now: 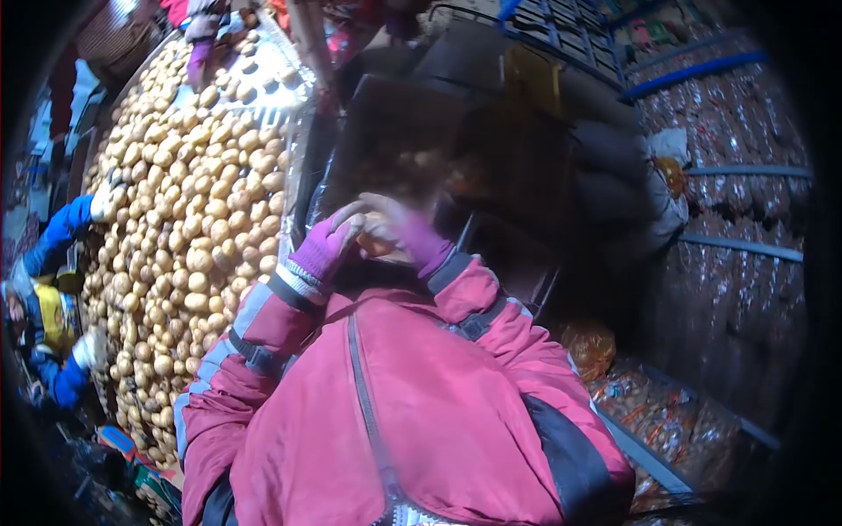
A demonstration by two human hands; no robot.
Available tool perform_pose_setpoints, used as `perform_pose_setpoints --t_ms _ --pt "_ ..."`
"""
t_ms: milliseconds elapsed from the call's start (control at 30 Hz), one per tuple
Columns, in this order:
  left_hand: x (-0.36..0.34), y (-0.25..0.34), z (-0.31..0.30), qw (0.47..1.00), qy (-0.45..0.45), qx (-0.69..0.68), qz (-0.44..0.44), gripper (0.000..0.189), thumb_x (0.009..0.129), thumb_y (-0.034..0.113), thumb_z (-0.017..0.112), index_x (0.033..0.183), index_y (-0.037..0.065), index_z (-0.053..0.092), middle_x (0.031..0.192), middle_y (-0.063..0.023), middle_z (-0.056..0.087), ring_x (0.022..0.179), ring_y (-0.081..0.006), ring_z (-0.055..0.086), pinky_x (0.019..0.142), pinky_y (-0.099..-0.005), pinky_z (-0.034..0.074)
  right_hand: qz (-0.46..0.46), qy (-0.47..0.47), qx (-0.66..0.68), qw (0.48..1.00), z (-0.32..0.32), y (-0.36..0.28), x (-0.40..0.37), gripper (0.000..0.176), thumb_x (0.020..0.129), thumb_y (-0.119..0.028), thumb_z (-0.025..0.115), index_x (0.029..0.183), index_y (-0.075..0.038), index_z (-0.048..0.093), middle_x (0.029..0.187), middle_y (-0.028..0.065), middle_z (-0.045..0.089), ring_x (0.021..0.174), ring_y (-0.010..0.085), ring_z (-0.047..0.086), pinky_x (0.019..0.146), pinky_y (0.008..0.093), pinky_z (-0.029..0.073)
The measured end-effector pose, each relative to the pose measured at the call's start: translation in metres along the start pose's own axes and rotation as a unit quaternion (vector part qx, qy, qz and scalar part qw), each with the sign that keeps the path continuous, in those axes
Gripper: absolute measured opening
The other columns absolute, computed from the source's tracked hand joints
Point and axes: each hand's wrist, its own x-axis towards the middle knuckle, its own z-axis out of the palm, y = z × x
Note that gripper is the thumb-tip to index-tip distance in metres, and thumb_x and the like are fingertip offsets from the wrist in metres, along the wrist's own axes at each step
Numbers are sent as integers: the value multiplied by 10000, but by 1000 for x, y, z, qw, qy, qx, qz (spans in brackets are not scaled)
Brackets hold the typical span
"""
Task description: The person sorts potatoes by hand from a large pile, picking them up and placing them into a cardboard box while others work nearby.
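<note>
Head view, and both hands are up close together just past the front of the pink jacket [386, 386], gloved in purple with greyish fingers. Left hand [333, 235] has its fingers bent in toward the other one. Right hand [402, 230] is curled in too, but it's pretty blurry. There's a small orange-brown thing [377, 245] right between them; can't tell what it is, or which hand has the actual grip, so I'm not calling either one wide or closed.

Off to the left is a big table [292, 162] with a pale, shiny rim, loaded with loose potatoes [197, 237], some piled on others. Left hand is near that rim, not over the pile. Past the hands there's a dark bin [373, 110], with some blurry pale lumps [421, 162] around there, too dim to make out.

Other folks are around the table: one with blue sleeves [60, 235] has two white gloves [103, 203] at the far left edge of the potatoes, and another person's purple glove [200, 63] reaches in at the top end. Right side is stacks of filled bags [719, 114] with metal bars [745, 171] across them, plus an orange bag [589, 348] sitting lower down, near the right sleeve [526, 337] of the jacket.
</note>
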Motion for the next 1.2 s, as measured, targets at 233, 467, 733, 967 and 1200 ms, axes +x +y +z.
perform_pose_setpoints --t_ms 233,467,733,967,1200 --pt "-6 -2 13 988 -66 28 133 466 1038 297 547 1422 37 508 1147 -107 662 915 -154 651 804 -309 552 -130 170 -99 972 -123 -56 -76 331 1047 -217 489 1224 10 653 1111 148 699 985 241 695 888 367 580" --pt "-24 -72 -43 871 21 357 336 368 992 184 594 1303 -11 561 1252 -169 616 843 -192 675 766 -318 573 -206 418 -212 859 -228 -133 -101 345 1037 -231 501 1243 1 652 1119 122 703 972 208 691 873 344 567" --pt "-85 -73 -74 988 140 -55 -17 380 918 140 664 1276 29 599 1171 -130 635 946 -214 659 787 -327 574 -159 67 -453 875 -25 -74 95 361 1021 -238 528 1268 -6 652 1139 93 710 996 168 678 893 310 542" --pt "-211 -106 -155 912 387 -136 14 441 1023 235 563 1412 37 499 1174 -78 676 902 -134 673 775 -263 568 33 -229 -400 887 174 54 164 329 945 -228 633 1238 -89 688 1207 123 687 1080 241 644 977 349 497" --pt "-303 -108 -205 816 556 -158 -12 437 1034 256 551 1402 23 515 1205 -89 678 891 -131 664 763 -249 545 -249 -381 -689 564 274 126 215 377 803 -321 727 1144 -164 688 1369 84 597 1366 351 445 1187 498 272"
